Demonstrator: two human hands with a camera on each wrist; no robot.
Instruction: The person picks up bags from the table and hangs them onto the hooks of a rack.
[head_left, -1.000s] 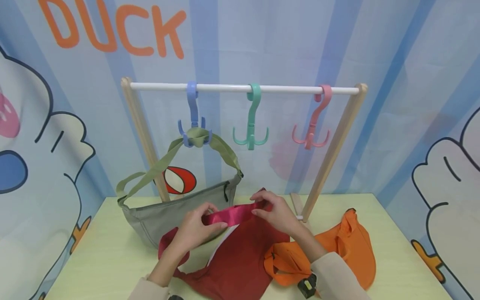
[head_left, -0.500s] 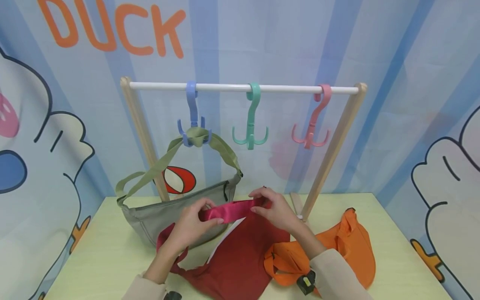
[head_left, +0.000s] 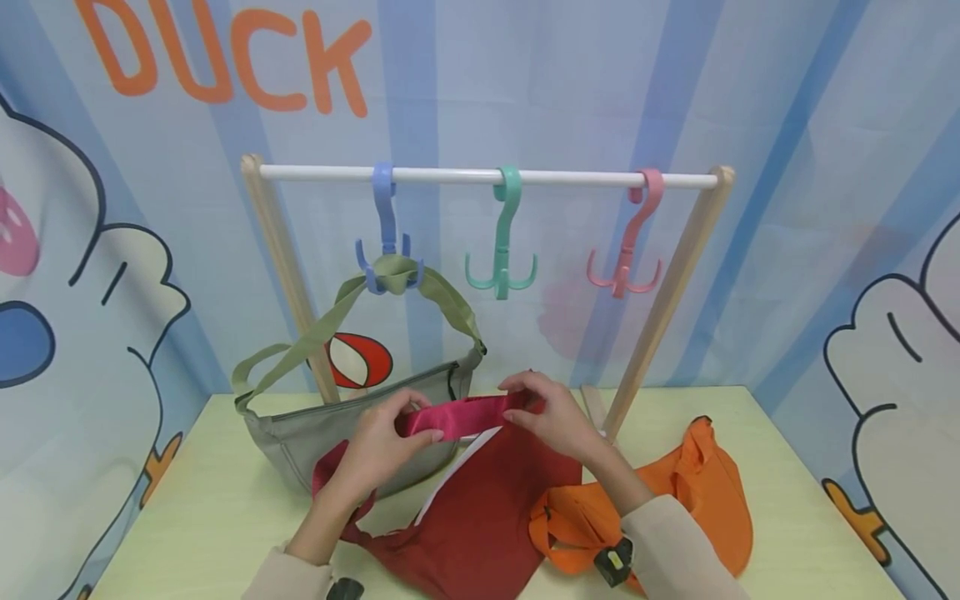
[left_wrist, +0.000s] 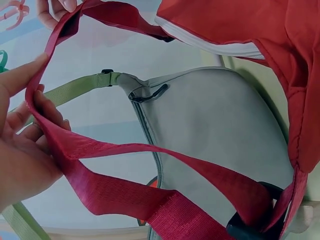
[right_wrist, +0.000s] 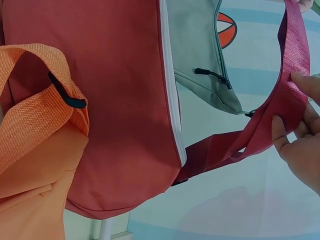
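Observation:
A dark red bag (head_left: 487, 508) with a white zip lies on the table in front of me. Its crimson strap (head_left: 461, 418) is stretched between both hands, just above the bag. My left hand (head_left: 380, 442) pinches the strap on the left, thumb in front and fingers behind; in the left wrist view the strap (left_wrist: 115, 192) loops down to a black buckle (left_wrist: 255, 215). On the right, my right hand (head_left: 553, 418) pinches the strap near the bag's far end. Behind them a grey bag (head_left: 360, 425) hangs by its green strap (head_left: 315, 333) from the blue hook (head_left: 386, 217).
A rack with a white bar (head_left: 450, 175) carries a green hook (head_left: 504, 233) and a pink hook (head_left: 628, 233), neither holding anything. An orange bag (head_left: 708, 500) lies at the right, its strap and black buckle (head_left: 613, 562) beside my right forearm.
Both hands have shifted slightly, the left one moving left and up with the strap. The strap between them is spread a little wider. The hanging grey bag stays put.

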